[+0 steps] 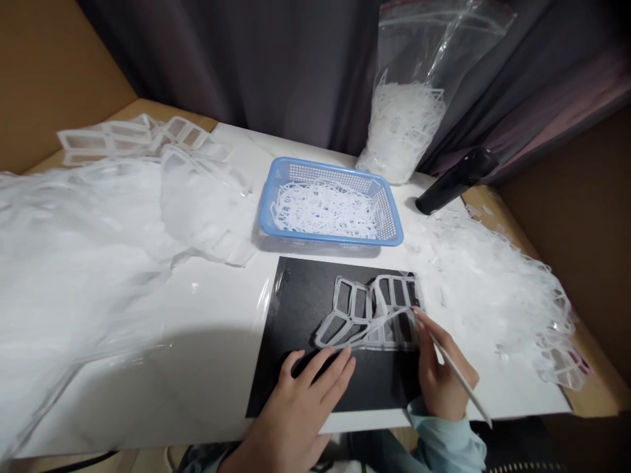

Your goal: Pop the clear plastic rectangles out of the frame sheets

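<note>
A clear plastic frame sheet (pixel 367 312) with rectangular cells lies buckled on a black mat (pixel 305 295). My left hand (pixel 308 394) lies flat on the mat, fingers stretched out, fingertips touching the sheet's near edge. My right hand (pixel 441 378) grips a thin white pen-like tool (pixel 456 371). The tool's tip meets the sheet's right side.
A blue basket (pixel 389 226) of white plastic scraps stands behind the mat. Piles of clear frame sheets (pixel 98 217) cover the left; loose scraps (pixel 507 289) lie right. A plastic bag (pixel 409 112) of scraps and a black tool (pixel 456 179) stand at the back.
</note>
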`<state>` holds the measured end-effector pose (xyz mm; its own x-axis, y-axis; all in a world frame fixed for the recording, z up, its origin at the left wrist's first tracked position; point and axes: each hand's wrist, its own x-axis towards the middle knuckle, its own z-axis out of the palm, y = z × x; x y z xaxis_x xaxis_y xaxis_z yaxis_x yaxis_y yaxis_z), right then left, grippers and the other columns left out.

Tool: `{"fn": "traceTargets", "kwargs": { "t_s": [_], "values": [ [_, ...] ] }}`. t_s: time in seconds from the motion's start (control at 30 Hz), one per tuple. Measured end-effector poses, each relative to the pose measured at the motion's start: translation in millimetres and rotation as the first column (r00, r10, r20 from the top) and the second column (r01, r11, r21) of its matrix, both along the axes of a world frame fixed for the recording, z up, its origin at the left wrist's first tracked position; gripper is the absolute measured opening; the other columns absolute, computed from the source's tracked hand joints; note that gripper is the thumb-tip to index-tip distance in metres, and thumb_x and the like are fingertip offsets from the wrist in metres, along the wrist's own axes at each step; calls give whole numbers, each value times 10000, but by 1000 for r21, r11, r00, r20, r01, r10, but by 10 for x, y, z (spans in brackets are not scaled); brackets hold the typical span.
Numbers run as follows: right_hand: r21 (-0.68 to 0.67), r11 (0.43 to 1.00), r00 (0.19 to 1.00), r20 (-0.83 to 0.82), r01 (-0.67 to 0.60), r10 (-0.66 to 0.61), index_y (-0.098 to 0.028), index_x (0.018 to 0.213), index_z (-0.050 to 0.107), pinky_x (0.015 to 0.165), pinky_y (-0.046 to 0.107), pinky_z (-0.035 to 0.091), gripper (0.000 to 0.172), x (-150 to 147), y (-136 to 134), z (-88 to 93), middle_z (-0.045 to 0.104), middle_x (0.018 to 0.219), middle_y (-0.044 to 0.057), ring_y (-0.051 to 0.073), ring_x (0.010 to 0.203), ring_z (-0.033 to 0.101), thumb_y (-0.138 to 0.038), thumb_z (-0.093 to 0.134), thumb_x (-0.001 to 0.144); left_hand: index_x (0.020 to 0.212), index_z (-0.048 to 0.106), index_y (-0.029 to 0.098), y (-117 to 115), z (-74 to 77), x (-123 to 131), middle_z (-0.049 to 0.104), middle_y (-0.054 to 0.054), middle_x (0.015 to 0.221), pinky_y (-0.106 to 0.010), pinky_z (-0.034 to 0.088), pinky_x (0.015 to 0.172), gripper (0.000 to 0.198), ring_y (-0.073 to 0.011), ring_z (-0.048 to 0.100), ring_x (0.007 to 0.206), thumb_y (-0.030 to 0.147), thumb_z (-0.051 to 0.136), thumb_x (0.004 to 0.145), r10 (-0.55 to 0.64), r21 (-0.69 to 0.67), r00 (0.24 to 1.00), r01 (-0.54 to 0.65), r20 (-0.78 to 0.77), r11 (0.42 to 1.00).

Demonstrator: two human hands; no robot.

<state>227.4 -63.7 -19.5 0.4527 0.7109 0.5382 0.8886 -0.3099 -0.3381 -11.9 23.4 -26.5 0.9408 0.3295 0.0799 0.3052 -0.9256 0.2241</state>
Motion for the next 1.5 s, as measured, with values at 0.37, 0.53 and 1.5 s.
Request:
{"fn": "traceTargets", "kwargs": {
  "t_s": [0.37,0.53,1.5],
  "values": [
    [35,975,770,-608,-218,194,-202,961,748,798,319,624,160,-2,-163,-12,780,952,76,239,897,750,-292,620,931,1497,378,201,-73,-10,82,284,-2,1612,-483,180,1049,578,-240,165,1437,459,439,983,-75,95,997,74,11,993],
    [44,925,673,-674,-378,307,-212,983,742,838,333,626,150,-55,-125,-14,782,989,81,239,928,755,-233,602,935,1468,423,184,-64,9,239,379,-6,1568,-485,160,1082,572,-242,205,1417,455,464,966,-124,88,992,122,12,989],
    [79,987,990,-27,140,-138,-208,1188,699,857,371,584,256,244,-181,-19,758,1096,81,270,972,735,-231,593,956,1521,323,210,-59,30,272,314,43,1599,-433,269,979,693,-222,236,1369,565,473,945,-72,-12,997,72,-42,997]
  ]
}}
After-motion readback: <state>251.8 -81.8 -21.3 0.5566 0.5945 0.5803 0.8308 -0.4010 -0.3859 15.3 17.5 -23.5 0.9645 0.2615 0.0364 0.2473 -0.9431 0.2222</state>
